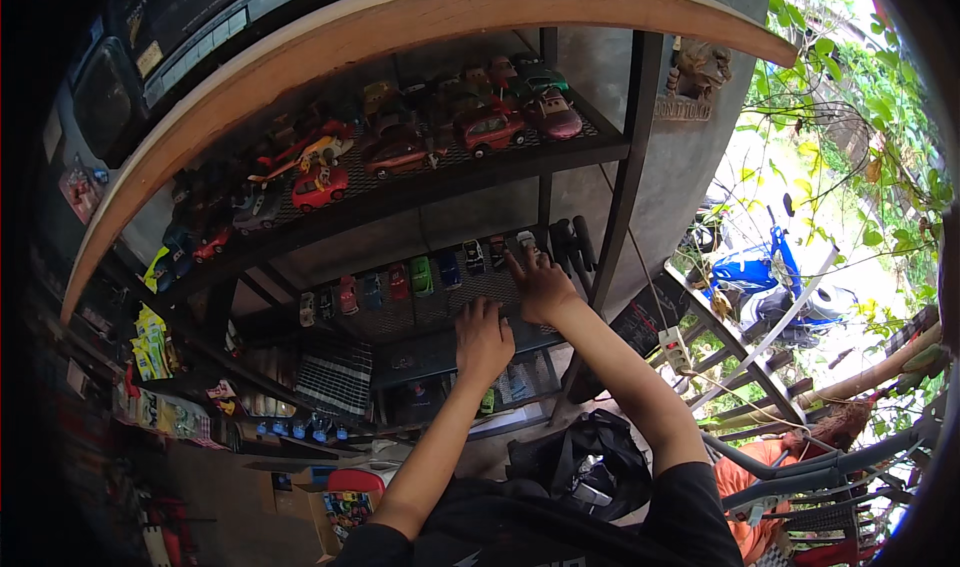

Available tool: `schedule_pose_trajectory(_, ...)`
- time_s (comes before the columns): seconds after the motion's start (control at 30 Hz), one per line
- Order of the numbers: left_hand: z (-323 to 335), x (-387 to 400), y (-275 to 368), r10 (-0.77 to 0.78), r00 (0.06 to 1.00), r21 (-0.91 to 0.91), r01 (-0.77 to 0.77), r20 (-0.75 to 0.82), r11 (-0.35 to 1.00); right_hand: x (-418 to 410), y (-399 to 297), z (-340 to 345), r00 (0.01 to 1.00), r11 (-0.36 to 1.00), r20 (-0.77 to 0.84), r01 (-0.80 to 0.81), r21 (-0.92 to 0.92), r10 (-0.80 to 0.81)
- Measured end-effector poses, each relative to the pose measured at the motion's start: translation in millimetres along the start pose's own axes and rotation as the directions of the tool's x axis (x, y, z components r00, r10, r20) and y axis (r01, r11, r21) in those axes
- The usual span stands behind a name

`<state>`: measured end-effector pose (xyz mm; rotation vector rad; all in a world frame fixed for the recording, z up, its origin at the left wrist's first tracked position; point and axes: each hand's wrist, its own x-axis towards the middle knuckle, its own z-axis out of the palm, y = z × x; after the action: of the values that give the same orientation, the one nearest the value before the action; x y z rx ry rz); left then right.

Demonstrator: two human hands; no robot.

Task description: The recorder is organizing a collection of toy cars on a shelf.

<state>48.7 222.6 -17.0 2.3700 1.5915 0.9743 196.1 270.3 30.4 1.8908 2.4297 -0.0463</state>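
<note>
On the lower metal mesh shelf [394, 325], small toy cars stand in a slanting row. My right hand [551, 289] reaches to the row's right end, fingertips at a pale toy car [526, 239]; whether they grip it is hidden. Beside those fingers is a dark toy car [497, 250]. My left hand [484, 339] rests near the shelf's front edge, thumb apart, with nothing visible in it. Further left along the row are a black-and-white car [473, 256], a blue car [448, 270], a green car [421, 276] and a red car [397, 281].
Overhead, an upper shelf [465, 163] holds larger toy cars beneath a curved-looking wooden board [420, 4]. A dark upright post [628, 169] stands right of my right arm. Below are a black bag [592, 462] and a red-lidded container [352, 496]. A power strip [675, 349] hangs at right.
</note>
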Motion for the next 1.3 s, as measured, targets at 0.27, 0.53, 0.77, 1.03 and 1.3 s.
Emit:
schedule_pose_trajectory(0.27,3,-2,-2,0.024,0.999,0.011,-0.023,-0.029,1.000,8,3,-2,0.999,1.000,-0.038,0.020,-0.013,-0.021)
schedule_pose_trajectory(0.53,1,-3,-3,0.002,1.000,0.019,-0.001,-0.017,1.000,-21,-8,-17,0.998,0.992,-0.046,0.048,0.116,-0.043)
schedule_pose_trajectory(0.77,5,-1,-1,0.037,0.998,0.028,-0.036,-0.042,0.999,-46,-11,13,0.997,0.967,-0.062,0.050,0.250,-0.036)
schedule_pose_trajectory(1.03,4,-1,-1,0.023,0.997,0.017,-0.022,-0.080,1.000,-58,-8,57,0.912,0.965,-0.405,0.158,0.207,-0.063)
schedule_pose_trajectory(1.3,-4,-17,4,0.021,0.997,0.026,-0.019,-0.076,0.999,-84,-22,61,0.846,0.934,-0.533,0.214,0.288,-0.029)
